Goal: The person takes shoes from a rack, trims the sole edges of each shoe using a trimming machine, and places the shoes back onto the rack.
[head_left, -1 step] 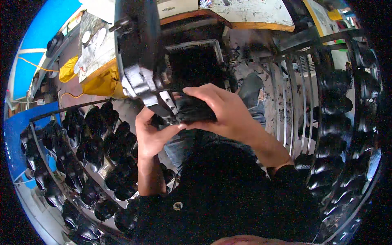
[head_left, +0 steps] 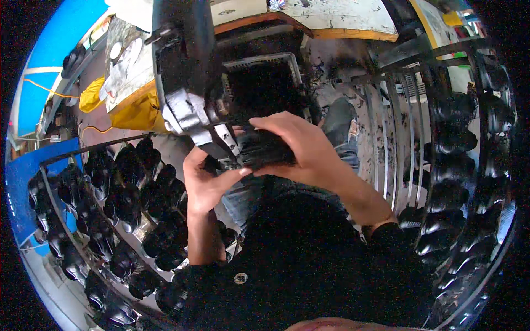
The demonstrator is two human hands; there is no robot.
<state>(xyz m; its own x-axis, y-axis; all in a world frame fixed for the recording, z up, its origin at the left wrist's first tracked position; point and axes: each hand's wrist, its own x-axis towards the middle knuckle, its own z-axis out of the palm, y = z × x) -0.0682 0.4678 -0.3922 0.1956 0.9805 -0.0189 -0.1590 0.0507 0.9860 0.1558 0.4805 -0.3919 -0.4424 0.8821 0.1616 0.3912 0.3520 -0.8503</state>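
Note:
Both hands grip a black shoe (head_left: pixel 269 150), its outline partly lost in the dark and behind my fingers. My right hand (head_left: pixel 309 149) wraps its right side, fingers over the top and thumb along the near edge. On the left, my left hand (head_left: pixel 205 179) is closed around the near-left end, its thumb pointing toward the right thumb. Just above the left hand is the pale metal head (head_left: pixel 190 113) of a dark machine (head_left: pixel 185 60). A narrow arm of that head reaches down to the shoe's left edge, where contact is hard to make out.
A grey crate (head_left: pixel 295 69) with dark contents stands beyond my hands. Racks of black shoes flank me, one on the left (head_left: pixel 124 207) and one on the right (head_left: pixel 447 187). White worktables (head_left: pixel 342 19) lie ahead, and a yellow bag (head_left: pixel 138 113) hangs at the left table.

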